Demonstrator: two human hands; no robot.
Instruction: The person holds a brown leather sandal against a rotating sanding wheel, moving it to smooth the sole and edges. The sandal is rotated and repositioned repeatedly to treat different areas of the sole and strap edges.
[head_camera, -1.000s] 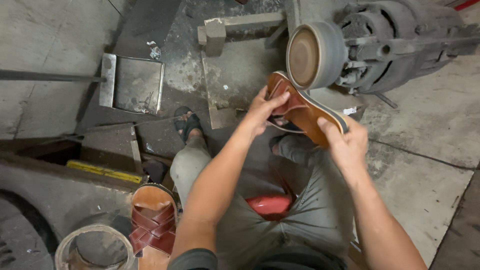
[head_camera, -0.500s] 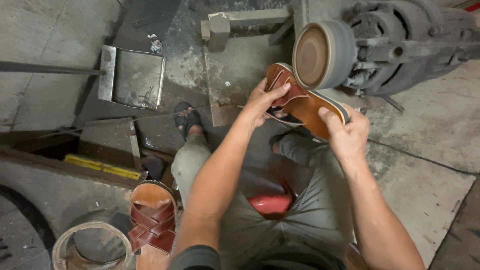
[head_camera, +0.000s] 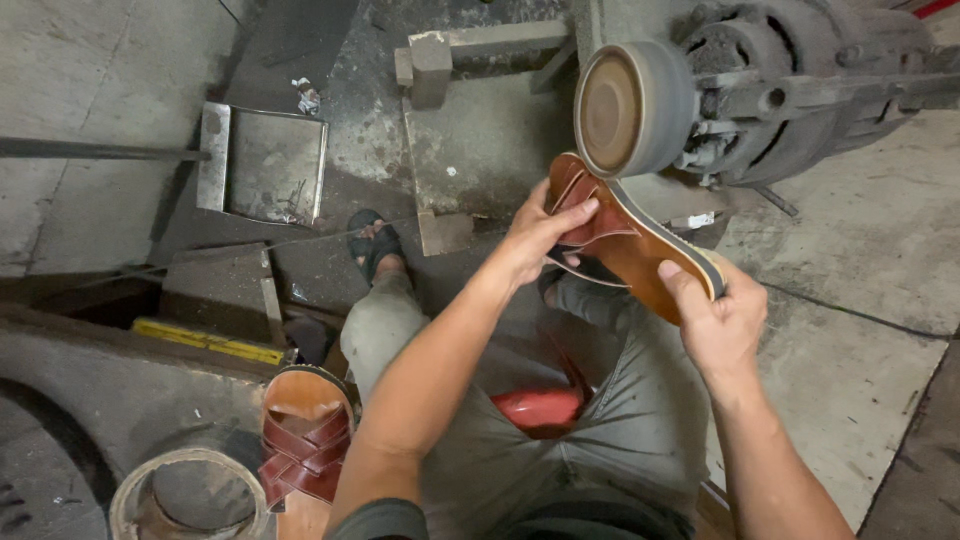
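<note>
In the head view, both hands hold a brown sandal up against the lower edge of a grey wheel on a motor. The left hand has its fingers closed over the crossed straps at the toe end, thumb under them. The right hand grips the heel end, its thumb lying on the insole and the other fingers wrapped around the sole's edge. The sandal is tilted, toe end nearest the wheel and touching or just beside it; which, I cannot tell. It sits above the person's knees, which are in grey trousers. A red stool shows between the legs. On the left foot is a dark sandal. A second brown sandal lies at lower left, beside a ring. A metal tray rests on the floor farther off.
</note>
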